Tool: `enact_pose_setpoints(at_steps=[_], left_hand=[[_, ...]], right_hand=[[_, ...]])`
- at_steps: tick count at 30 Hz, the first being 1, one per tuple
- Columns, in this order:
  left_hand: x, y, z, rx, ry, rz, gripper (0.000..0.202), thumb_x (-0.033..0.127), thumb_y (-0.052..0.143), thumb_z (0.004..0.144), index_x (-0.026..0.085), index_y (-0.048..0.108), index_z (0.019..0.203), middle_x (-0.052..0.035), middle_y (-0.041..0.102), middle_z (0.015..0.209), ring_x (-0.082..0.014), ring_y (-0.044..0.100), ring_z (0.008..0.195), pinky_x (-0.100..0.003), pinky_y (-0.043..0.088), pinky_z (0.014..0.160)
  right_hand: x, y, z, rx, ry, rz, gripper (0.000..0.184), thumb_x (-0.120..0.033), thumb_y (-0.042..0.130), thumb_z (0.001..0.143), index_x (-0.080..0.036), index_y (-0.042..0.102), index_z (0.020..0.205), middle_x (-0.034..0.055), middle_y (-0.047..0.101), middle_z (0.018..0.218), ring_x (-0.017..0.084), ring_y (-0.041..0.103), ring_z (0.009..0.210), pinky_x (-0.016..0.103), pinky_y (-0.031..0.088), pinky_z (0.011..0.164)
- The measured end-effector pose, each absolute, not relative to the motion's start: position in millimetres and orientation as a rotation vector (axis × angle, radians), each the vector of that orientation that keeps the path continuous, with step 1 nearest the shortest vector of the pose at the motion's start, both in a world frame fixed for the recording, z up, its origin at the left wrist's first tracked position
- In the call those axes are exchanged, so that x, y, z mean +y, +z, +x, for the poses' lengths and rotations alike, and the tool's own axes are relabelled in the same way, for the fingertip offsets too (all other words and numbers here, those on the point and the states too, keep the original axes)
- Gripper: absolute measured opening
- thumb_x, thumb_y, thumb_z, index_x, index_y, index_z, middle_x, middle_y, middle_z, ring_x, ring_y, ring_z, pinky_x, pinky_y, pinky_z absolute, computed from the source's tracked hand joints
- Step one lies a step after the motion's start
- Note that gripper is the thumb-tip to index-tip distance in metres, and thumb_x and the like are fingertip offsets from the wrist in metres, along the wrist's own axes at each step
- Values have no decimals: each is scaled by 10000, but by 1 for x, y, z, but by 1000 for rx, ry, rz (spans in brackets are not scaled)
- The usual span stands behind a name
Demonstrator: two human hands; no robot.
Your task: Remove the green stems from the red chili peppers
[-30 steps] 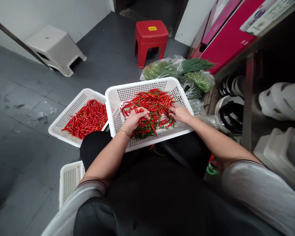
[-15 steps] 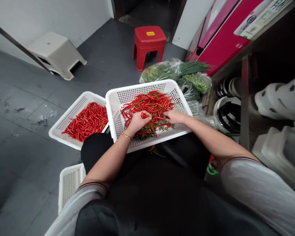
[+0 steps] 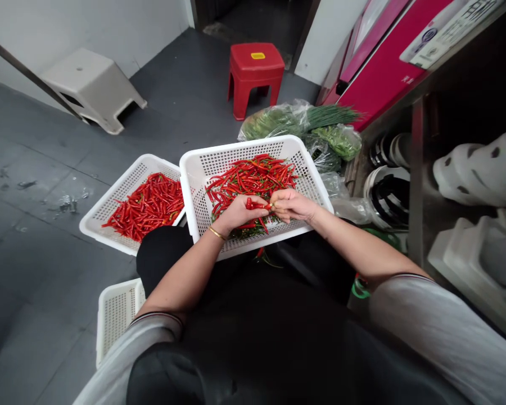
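A white perforated basket (image 3: 236, 149) rests on my lap, with a heap of red chili peppers (image 3: 257, 171) in it, many with green stems. Over its near part, my left hand (image 3: 239, 215) is closed round a few red chilies (image 3: 250, 203). My right hand (image 3: 294, 206) meets it fingertip to fingertip, pinching the end of a chili that sticks out of the left fist. To the left, lower down, a second white basket (image 3: 105, 194) holds red chilies (image 3: 152, 202) that look mostly stemless.
A third white basket (image 3: 114, 315) stands on the floor at lower left. Ahead are a red stool (image 3: 257, 59), a pale stool (image 3: 84, 79) and bagged green vegetables (image 3: 274, 122). Shelving with white containers (image 3: 480, 169) lines the right side.
My right hand has come up from the heap and moved left to meet my left hand at a chili. The left hand stays closed on its chilies.
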State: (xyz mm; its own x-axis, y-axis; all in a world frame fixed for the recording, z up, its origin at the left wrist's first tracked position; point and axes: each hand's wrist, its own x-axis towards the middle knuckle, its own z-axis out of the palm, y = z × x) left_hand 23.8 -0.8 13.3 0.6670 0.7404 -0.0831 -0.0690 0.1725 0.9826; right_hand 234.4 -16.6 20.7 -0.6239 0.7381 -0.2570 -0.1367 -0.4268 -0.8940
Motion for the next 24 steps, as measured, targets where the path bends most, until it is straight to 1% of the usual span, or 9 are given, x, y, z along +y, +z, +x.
enact_pose_setpoints(at_steps=[4, 7, 11, 14, 17, 19, 20, 22, 24], left_hand=[[-1, 5, 23, 555, 575, 1021, 329, 387, 795, 651, 129, 689, 826, 27, 555, 571, -68, 438, 480, -217, 332, 488], [-2, -1, 26, 491, 456, 937, 359, 426, 793, 647, 118, 675, 791, 9, 558, 559, -72, 447, 459, -219, 316, 459], [-5, 1, 26, 377, 373, 931, 402, 465, 797, 618, 113, 672, 767, -11, 575, 573, -88, 473, 452, -236, 332, 448], [-5, 7, 24, 450, 353, 978, 351, 426, 787, 649, 118, 644, 738, 5, 553, 545, -73, 448, 427, -219, 300, 419], [-5, 10, 24, 578, 350, 1023, 317, 375, 797, 652, 128, 608, 718, 29, 524, 515, -59, 429, 409, -199, 280, 398], [-6, 9, 27, 628, 378, 1006, 324, 374, 803, 642, 135, 592, 700, 38, 508, 506, -58, 424, 398, -200, 292, 391], [-6, 9, 30, 650, 399, 984, 325, 373, 803, 640, 137, 583, 685, 45, 489, 493, -54, 410, 388, -201, 298, 389], [-7, 7, 34, 688, 459, 922, 320, 366, 796, 645, 141, 569, 655, 61, 441, 466, -45, 376, 373, -202, 301, 388], [-6, 5, 35, 690, 538, 838, 303, 341, 789, 646, 144, 560, 652, 57, 458, 487, -37, 360, 373, -199, 292, 387]], right_hand=[[-11, 24, 232, -1207, 2147, -848, 357, -436, 767, 737, -143, 587, 831, -109, 452, 468, 58, 440, 366, 183, 441, 360], [-10, 24, 243, -1305, 2213, -913, 351, -433, 763, 743, -130, 605, 824, -103, 449, 440, 68, 450, 359, 194, 453, 369], [-17, 27, 248, -1349, 2195, -909, 387, -498, 726, 760, -139, 596, 825, -76, 507, 475, 70, 449, 377, 213, 455, 411], [-21, 36, 244, -1577, 2095, -1002, 424, -559, 643, 810, -137, 604, 820, -49, 529, 524, 87, 488, 439, 236, 457, 483], [-24, 46, 236, -1921, 1772, -1262, 436, -573, 542, 867, -162, 562, 725, -53, 475, 534, 89, 470, 484, 221, 403, 514], [-27, 52, 228, -2125, 1411, -1455, 444, -543, 491, 902, -176, 518, 654, -40, 457, 546, 99, 465, 535, 218, 367, 547], [-28, 53, 224, -2210, 1208, -1543, 442, -517, 465, 922, -177, 518, 644, -22, 481, 572, 112, 480, 580, 224, 362, 578], [-28, 53, 218, -2321, 824, -1689, 424, -453, 403, 965, -172, 569, 695, 31, 570, 669, 147, 520, 687, 246, 363, 656], [-23, 49, 221, -2384, 597, -1784, 406, -406, 359, 989, -164, 628, 806, 82, 644, 806, 179, 554, 783, 263, 363, 719]])
